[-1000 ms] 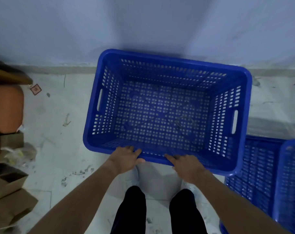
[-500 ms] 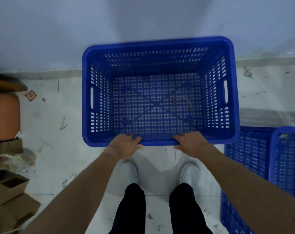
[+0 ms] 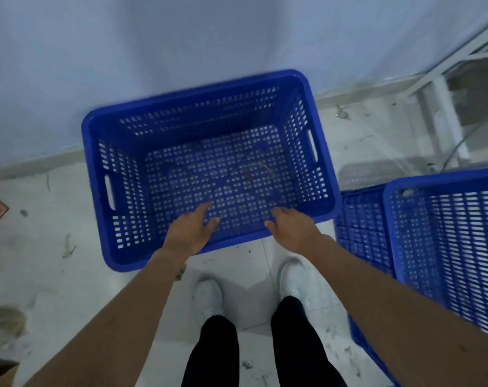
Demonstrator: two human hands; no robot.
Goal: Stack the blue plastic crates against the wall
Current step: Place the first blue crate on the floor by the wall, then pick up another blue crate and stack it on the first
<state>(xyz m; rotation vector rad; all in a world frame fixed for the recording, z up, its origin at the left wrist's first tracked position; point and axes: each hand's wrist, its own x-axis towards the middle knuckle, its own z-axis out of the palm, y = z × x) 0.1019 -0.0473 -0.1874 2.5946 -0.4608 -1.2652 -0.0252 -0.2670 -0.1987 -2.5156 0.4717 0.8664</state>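
Observation:
An empty blue perforated crate (image 3: pixel 97 169) sits on the floor, slightly skewed, its far side close to the pale wall (image 3: pixel 153 51). My left hand (image 3: pixel 189 233) hovers over the crate's near rim with its fingers spread and nothing in them. My right hand (image 3: pixel 290 227) is beside it over the same rim, also loose and apart from the plastic. Two more blue crates stand to the right: a taller one (image 3: pixel 443 241) and a lower one (image 3: pixel 360 219) beside it.
A white metal frame (image 3: pixel 438 107) stands in the far right corner. Cardboard scraps (image 3: pixel 0 370) lie at the lower left. My white shoes (image 3: pixel 209 297) are on the dusty tiled floor just behind the crate.
The crate has gone from held at its near rim to resting on the floor by the wall. Both hands have let go and lifted off the rim. The view has swung right.

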